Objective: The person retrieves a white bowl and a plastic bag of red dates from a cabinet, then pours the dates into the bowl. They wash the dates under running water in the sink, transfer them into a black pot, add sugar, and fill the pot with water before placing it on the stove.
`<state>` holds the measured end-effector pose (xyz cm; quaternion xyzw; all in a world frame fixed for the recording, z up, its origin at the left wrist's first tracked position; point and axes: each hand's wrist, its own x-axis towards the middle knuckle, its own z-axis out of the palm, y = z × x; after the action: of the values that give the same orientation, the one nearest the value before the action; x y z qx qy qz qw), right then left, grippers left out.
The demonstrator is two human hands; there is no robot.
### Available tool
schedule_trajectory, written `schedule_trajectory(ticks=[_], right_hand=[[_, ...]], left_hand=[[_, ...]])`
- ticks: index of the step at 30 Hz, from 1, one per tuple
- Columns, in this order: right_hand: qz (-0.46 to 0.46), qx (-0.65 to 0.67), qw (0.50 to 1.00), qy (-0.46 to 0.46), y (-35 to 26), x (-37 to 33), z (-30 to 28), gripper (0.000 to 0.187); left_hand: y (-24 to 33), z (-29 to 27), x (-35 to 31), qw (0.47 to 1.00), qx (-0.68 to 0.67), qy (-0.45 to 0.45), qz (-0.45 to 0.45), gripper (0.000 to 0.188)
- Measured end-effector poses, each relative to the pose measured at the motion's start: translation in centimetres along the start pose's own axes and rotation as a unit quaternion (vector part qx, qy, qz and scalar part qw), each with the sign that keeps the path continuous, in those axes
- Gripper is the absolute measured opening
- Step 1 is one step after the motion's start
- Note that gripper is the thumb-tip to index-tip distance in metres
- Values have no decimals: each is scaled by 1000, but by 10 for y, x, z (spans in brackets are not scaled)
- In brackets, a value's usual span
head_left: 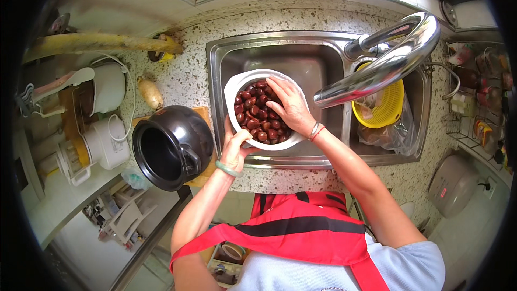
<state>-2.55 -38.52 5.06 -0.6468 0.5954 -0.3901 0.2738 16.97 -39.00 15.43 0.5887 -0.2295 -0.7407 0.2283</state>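
A white bowl [233, 87] full of dark reddish-brown chestnuts [258, 112] is held over the larger basin of the steel sink [319, 59]. My left hand [235, 144] grips the bowl's near-left rim, thumb on top and fingers beneath. Across the bowl's right side lies my right hand [291, 107], its fingers stretched flat over the chestnuts and rim. A jade-green bangle circles my left wrist. To the left, a black clay pot [199, 124] rests tilted on a wooden board [206, 175], its mouth facing my side.
The chrome faucet [377, 70] arches over the sink's right side. A yellow basket [389, 109] and a clear plastic bag [396, 136] sit in the smaller basin. A pale root vegetable [150, 93] lies behind the pot. White appliances [107, 143] stand at far left, a wire rack [466, 143] at right.
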Motion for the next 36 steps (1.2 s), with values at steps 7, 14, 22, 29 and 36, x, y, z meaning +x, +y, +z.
schedule_trajectory(ticks=[7, 14, 22, 29, 36], right_hand=[[18, 22, 1000, -6, -10, -5, 3, 59], [58, 92, 994, -23, -16, -13, 8, 56], [75, 133, 988, -21, -25, -17, 11, 61], [94, 138, 986, -7, -33, -18, 15, 64], [108, 129, 986, 11, -37, -18, 16, 66]], left_hand=[[7, 2, -7, 1000, 27, 7, 5, 84], [18, 6, -14, 998, 58, 21, -13, 92], [32, 17, -26, 994, 98, 50, -23, 96], [40, 23, -28, 990, 120, 66, -16, 101], [42, 24, -27, 991, 124, 53, -4, 105]])
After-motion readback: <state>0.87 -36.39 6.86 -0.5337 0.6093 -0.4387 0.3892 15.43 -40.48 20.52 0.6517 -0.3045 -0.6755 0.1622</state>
